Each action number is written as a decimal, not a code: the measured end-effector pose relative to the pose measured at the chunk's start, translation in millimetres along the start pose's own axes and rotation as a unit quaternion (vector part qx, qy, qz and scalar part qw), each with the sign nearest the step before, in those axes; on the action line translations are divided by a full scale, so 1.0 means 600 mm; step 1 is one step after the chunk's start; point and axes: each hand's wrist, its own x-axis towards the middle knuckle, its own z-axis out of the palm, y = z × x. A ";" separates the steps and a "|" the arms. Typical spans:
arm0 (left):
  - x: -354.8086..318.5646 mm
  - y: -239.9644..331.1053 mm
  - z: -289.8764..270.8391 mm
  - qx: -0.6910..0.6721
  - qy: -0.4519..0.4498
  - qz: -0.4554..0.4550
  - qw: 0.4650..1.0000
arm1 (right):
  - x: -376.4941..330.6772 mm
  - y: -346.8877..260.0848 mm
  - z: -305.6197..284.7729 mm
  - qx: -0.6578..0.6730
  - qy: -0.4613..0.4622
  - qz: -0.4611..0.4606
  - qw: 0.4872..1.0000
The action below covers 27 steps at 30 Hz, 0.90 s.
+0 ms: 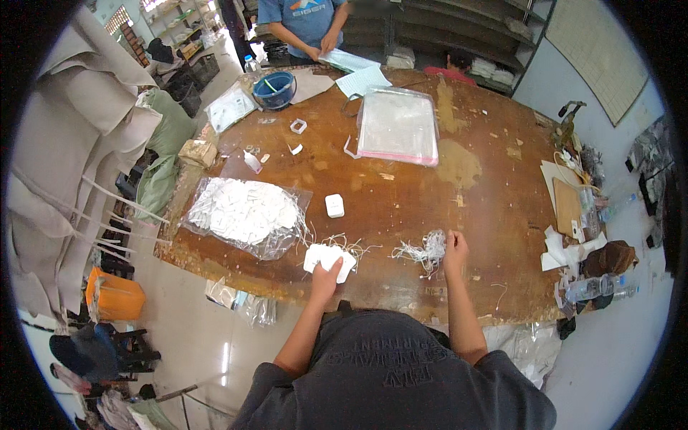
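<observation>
Near the front edge of the table, my left hand [325, 281] is closed on several white hang tags [316, 256], its thumb lying across them. Thin white strings trail from the far side of these tags. To the right, a tangled bundle of white tag strings [432, 247] lies on the wood. My right hand [456, 252] is right beside that bundle, its fingers pinched together; what is between them is too small to make out. A small stack of white cards [335, 206] sits just beyond my left hand. Left of it, a clear plastic bag [285, 247] holds a heap of white tags [240, 211].
On the wooden table [494, 215] lie a stack of clear plastic sleeves [398, 125], a blue bucket [275, 90] and a small white bottle [252, 162]. Across it, a person [304, 29] handles light-blue sheets [349, 60]. Plastic bottles [595, 288] crowd the right edge.
</observation>
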 end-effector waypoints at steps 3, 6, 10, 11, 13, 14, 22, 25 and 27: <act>-0.003 0.023 0.012 0.033 -0.057 -0.026 0.997 | -0.005 -0.038 -0.013 0.004 -0.032 0.075 0.997; 0.002 0.033 0.033 0.007 -0.093 -0.007 0.996 | -0.010 -0.071 -0.022 0.096 -0.019 0.040 0.994; 0.001 0.029 0.058 0.009 -0.146 -0.016 0.989 | -0.013 -0.102 -0.023 0.112 -0.046 0.067 0.990; 0.001 0.029 0.060 0.019 -0.164 0.015 0.986 | -0.013 -0.106 -0.025 0.103 -0.025 0.036 0.994; -0.004 0.029 0.066 0.017 -0.184 0.029 0.982 | -0.015 -0.111 -0.024 0.134 -0.017 -0.001 0.991; -0.007 0.031 0.067 0.035 -0.189 0.034 0.981 | -0.016 -0.112 -0.024 0.114 -0.052 0.027 0.992; -0.012 0.046 0.072 0.051 -0.345 0.101 0.932 | -0.078 -0.158 0.013 -0.011 -0.362 -0.007 0.932; -0.013 0.036 0.078 0.045 -0.377 0.085 0.921 | -0.109 -0.191 0.033 0.010 -0.467 -0.025 0.884; -0.013 0.029 0.074 0.098 -0.418 0.020 0.903 | -0.120 -0.205 0.038 -0.009 -0.493 0.013 0.870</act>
